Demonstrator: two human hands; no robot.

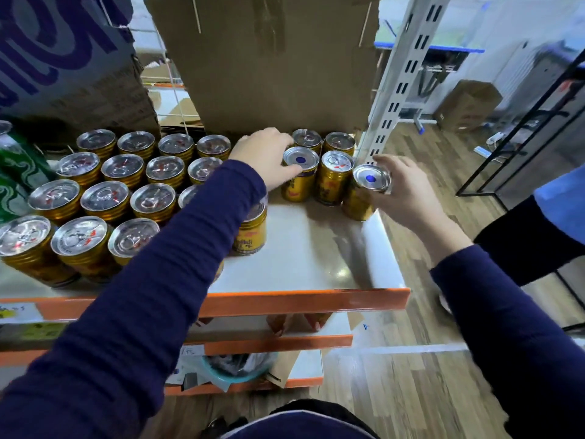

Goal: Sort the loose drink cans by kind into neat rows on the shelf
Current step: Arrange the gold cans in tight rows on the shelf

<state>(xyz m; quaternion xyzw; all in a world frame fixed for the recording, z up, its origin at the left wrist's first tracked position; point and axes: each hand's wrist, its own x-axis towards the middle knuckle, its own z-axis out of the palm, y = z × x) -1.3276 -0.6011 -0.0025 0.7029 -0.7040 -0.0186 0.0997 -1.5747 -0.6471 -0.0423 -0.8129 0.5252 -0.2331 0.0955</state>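
Several gold drink cans (pixel 104 198) stand in neat rows on the left half of the white shelf (pixel 294 258). At the back right stand more gold cans (pixel 336 177). My left hand (pixel 266 156) reaches over the rows and grips a gold can (pixel 299 172) that stands upside down with a blue dot on its silver base. My right hand (pixel 408 191) grips another upside-down gold can (pixel 367 191) at the shelf's right edge, next to the group. One gold can (pixel 251 232) shows under my left forearm.
A tall cardboard sheet (pixel 269 61) stands behind the cans, and a printed carton (pixel 63 58) at the back left. Green bottles (pixel 15 172) sit at the far left. A white slotted upright (pixel 402 71) rises at the shelf's right corner. Another person's sleeve (pixel 560 217) is at the right.
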